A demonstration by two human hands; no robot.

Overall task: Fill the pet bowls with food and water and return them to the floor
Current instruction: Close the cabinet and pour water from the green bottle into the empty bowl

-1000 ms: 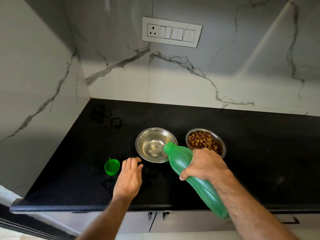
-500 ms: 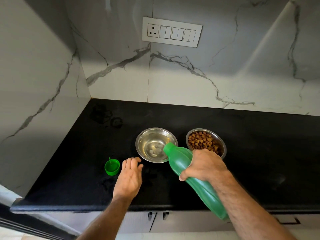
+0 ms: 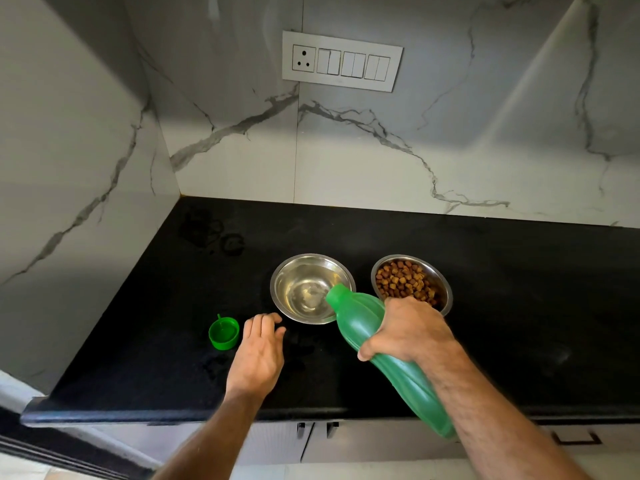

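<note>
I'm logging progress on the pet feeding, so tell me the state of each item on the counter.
Green bottle: uncapped, tilted over water bowl, gripped by right hand.
Water bowl: partly filled.
Food bowl: holds kibble.
Green cap: off, on countertop.
Left hand: resting on countertop.

Only one view here, the wide-angle cam strapped to my head. It looks forward and down from above my forearms, facing the corner where the black stone countertop (image 3: 485,271) meets the white marble-veined wall (image 3: 381,161). It's near enough that both my arms run in from the bottom edge, and the wide lens bends the wall lines at the sides. The top of the frame reaches the white switch and socket panel (image 3: 342,61); the bottom catches the grey cabinet fronts (image 3: 277,441) under the counter edge.
</note>
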